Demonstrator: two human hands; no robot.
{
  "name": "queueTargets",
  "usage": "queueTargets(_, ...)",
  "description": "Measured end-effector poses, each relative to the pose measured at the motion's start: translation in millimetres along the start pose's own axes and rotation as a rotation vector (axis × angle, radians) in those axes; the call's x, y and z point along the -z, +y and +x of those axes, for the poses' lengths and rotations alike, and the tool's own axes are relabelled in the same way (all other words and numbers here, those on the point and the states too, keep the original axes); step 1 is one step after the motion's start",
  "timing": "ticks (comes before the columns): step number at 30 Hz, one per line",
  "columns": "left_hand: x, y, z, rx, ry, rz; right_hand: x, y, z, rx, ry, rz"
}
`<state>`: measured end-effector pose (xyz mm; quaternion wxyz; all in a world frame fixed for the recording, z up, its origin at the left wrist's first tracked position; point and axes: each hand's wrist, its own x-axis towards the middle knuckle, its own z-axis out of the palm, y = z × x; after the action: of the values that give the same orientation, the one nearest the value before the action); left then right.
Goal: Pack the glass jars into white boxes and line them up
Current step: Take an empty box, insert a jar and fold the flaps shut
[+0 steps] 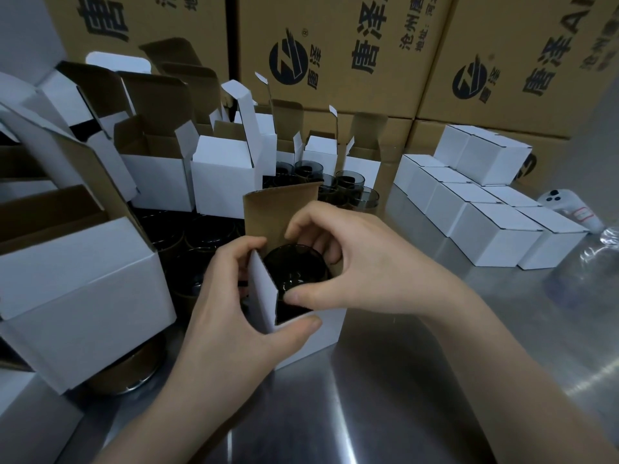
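Observation:
A small white box [311, 339] stands open on the steel table at centre, its brown-lined lid flap upright behind. A dark glass jar [294, 266] sits in its mouth. My left hand [231, 316] grips the box's left side and front corner, thumb on the front face. My right hand [338, 262] curls over the jar's rim from the right, fingers and thumb pinching it. More dark glass jars [338, 182] stand behind the box. Closed white boxes [482, 216] sit in rows at the right.
Several open empty white boxes [221, 175] crowd the left and back, one large open box [77, 283] near the left edge. Big brown printed cartons [335, 45] wall the back. A white handheld device [569, 205] and clear plastic wrap [603, 256] lie far right. Bare steel table [385, 413] lies in front.

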<state>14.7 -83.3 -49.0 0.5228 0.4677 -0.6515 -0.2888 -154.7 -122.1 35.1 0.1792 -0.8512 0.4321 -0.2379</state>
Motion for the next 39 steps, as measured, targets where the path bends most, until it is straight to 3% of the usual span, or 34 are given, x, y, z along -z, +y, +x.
queueTargets(17, 1, -2, 0, -0.004, -0.02, 0.027, 5, -19, 12, -0.13, -0.205, -0.251)
queueTargets(35, -1, -3, 1, -0.042, -0.025, 0.057, 4, -17, 10, -0.1, -0.185, -0.253)
queueTargets(39, 0, -4, 0, -0.052, -0.02, 0.058, 2, -7, 8, -0.084, -0.119, -0.139)
